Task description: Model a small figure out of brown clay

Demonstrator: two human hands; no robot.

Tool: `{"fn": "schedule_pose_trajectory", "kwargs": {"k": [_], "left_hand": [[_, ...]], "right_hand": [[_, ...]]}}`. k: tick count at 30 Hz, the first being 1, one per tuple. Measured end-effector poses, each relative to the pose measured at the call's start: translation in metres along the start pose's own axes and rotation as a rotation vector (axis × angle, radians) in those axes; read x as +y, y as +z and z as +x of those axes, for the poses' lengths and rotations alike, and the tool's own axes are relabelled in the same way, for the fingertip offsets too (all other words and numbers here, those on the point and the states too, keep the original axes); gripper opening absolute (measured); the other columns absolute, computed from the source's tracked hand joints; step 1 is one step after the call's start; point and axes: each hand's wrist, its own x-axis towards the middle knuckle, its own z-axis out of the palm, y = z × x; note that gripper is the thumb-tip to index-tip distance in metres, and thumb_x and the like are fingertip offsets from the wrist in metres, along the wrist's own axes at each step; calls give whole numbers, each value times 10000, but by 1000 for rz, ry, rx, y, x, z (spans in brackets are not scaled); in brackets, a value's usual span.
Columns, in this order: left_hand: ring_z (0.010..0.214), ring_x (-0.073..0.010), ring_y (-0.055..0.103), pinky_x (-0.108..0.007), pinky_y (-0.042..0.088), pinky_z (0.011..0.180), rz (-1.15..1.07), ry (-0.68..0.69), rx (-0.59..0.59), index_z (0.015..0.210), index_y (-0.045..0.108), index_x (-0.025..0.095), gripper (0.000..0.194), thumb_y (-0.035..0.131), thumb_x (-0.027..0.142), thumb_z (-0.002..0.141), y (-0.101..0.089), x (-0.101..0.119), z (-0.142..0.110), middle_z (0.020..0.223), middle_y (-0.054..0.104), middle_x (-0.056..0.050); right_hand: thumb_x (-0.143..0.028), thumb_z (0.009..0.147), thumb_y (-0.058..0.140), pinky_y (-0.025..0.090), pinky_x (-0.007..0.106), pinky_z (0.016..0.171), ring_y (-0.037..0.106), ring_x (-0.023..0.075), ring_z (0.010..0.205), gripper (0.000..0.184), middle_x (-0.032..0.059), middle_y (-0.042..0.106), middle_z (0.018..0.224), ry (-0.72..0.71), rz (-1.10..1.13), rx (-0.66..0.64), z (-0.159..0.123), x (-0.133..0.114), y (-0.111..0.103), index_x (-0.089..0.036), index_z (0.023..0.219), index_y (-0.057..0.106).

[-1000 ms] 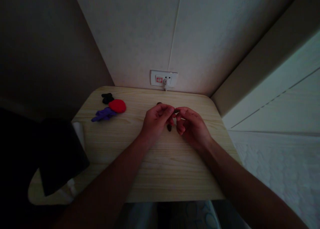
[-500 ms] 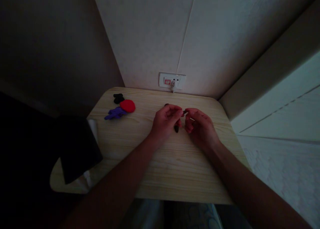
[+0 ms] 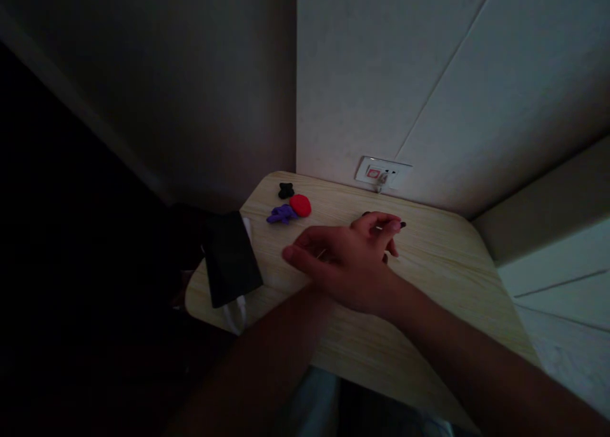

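My left hand (image 3: 374,228) is over the table with thumb and finger pinched on a small dark piece (image 3: 403,224), which looks like modelling clay. Crossing over my left wrist is my right hand (image 3: 340,259), its thumb and fingers apart and pointing left, with nothing visible in it. Another dark piece (image 3: 385,258) lies below my left hand, and a dark bit (image 3: 366,214) shows just behind it. To the left sit a round red lump (image 3: 300,205), a knobbly purple lump (image 3: 282,215) and a black lump (image 3: 286,190).
A black box-like device (image 3: 232,259) with a white cable (image 3: 241,307) lies at the left edge of the pale wooden table (image 3: 429,284). On the wall behind is a socket plate (image 3: 384,172) with a plug. A wall stands close at the back left.
My view has turned left. My right hand has let go of the dark piece and swung left across my left wrist, opening. My left hand keeps the piece.
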Motion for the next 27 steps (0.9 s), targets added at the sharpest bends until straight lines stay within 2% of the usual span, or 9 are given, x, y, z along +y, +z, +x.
{"fn": "schedule_pose_trajectory", "kwargs": {"k": [2,5,6,8,12,17,22,27], "left_hand": [[514,-112,589,-269,458,506,-12,20,-3,985,712,173,309,782,449,867,2,0,1,752,679,-14],[507,-93,591,-249,465,494,-62,0,-50,929,710,168,357,813,487,806,2,0,4,800,705,-21],[510,-93,594,-246,465,494,-75,-18,-60,926,712,166,375,825,498,794,1,0,4,802,708,-23],[520,-101,605,-245,465,499,-88,-49,-72,927,717,165,394,842,514,793,1,0,5,774,702,-23],[498,-117,611,-257,483,502,-97,-67,-99,907,728,170,375,841,512,806,3,-1,5,681,664,-2],[492,-118,615,-237,440,471,-105,-75,-109,911,738,174,401,856,539,795,4,1,4,658,655,0],[534,-122,618,-233,456,475,-115,-97,-81,907,736,173,416,873,551,797,4,4,3,702,686,-27],[522,-105,596,-239,488,482,-128,-106,-59,860,721,171,417,898,537,768,4,5,4,757,711,-37]], "right_hand": [[-650,942,700,434,297,548,630,166,581,519,41,699,639,194,-44,-204,33,-5,21,-198,688,672],[-842,855,645,448,304,475,602,167,478,689,67,701,596,487,-15,-671,68,-2,46,-197,616,618],[-845,827,676,439,296,457,589,160,459,681,63,704,592,535,-6,-768,75,0,52,-196,627,620],[-804,817,723,418,267,437,570,136,443,642,49,711,599,560,30,-867,81,3,60,-189,656,635],[-718,841,749,413,241,436,553,109,436,569,27,714,606,555,73,-902,80,5,64,-182,676,654],[-584,880,777,394,221,419,543,90,417,498,-9,664,540,561,55,-865,77,2,65,-173,635,641],[-571,902,769,394,217,417,529,82,400,512,-15,652,515,566,78,-851,76,1,65,-162,617,652],[-585,881,785,378,220,416,485,73,393,480,-36,647,532,511,103,-856,75,6,67,-167,674,674]]}}
